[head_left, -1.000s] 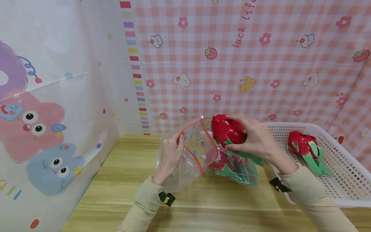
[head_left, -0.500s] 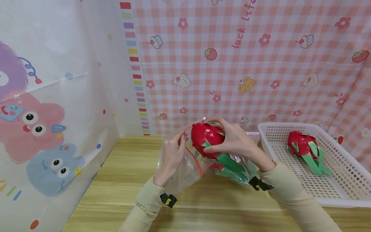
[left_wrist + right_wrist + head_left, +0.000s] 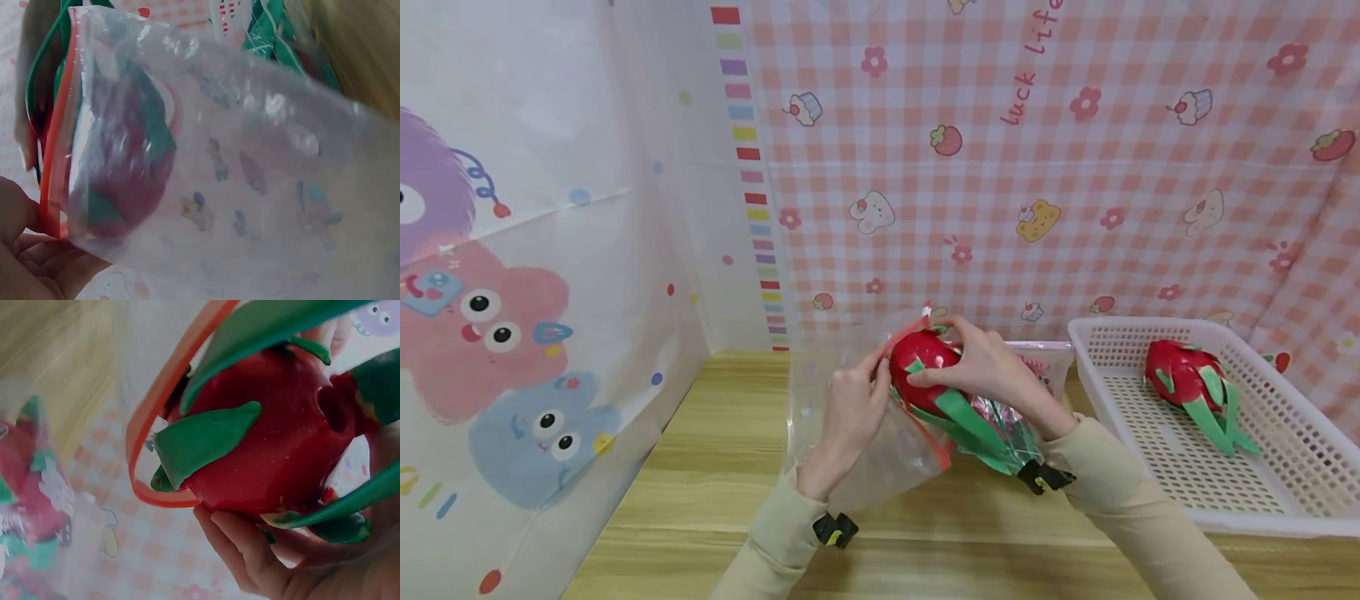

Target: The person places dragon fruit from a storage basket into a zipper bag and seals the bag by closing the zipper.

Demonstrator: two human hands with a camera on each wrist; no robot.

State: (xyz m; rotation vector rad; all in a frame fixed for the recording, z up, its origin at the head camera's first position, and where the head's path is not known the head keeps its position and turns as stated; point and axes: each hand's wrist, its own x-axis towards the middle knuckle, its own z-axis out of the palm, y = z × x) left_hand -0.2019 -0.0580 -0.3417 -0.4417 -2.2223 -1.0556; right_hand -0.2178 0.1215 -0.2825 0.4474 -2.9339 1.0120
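The left hand (image 3: 850,410) pinches the bag (image 3: 887,473) by its rim; the right hand (image 3: 996,368) holds a fruit (image 3: 927,352) partly inside. A bagged fruit (image 3: 28,453) lies near the desk's back edge; an unbagged one (image 3: 1176,367) remains in the basket (image 3: 1262,522).

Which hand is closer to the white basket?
Right. The right hand grips a dragon fruit left of the basket; the left hand, farther left, pinches the plastic bag near its opening.
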